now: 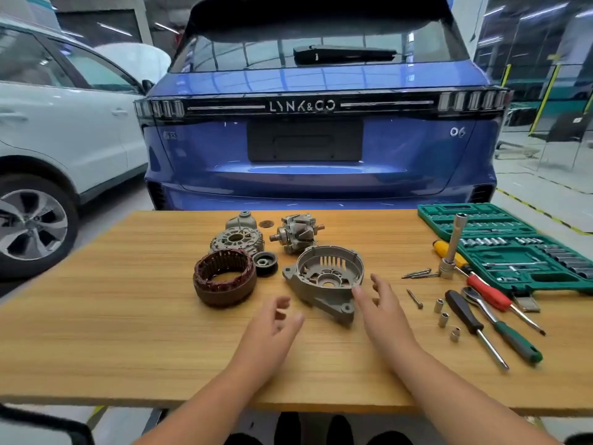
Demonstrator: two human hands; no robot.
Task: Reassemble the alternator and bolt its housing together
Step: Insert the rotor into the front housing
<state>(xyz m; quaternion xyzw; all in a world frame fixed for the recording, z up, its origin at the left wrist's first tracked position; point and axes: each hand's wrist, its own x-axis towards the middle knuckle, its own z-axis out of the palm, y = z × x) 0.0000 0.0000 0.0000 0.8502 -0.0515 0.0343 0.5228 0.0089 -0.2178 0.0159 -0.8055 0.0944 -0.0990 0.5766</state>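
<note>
A grey cast housing half (325,277) lies hollow side up in the middle of the wooden table (128,316). Left of it sits the copper-wound stator ring (224,281), with a black pulley (265,262) beside it. Behind them rest the other housing half (239,239) and the rotor (296,234). My right hand (382,303) hovers with loose fingers at the housing's near right edge, holding nothing. My left hand (276,322) floats over the table just in front of the housing, fingers relaxed and empty. Long bolts (417,273) lie to the right.
An open green socket case (513,248) fills the table's right side. In front of it lie a ratchet with extension (452,248), several screwdrivers (500,326), three loose sockets (444,319) and a single bolt (415,299). A blue car (321,149) stands just behind the table.
</note>
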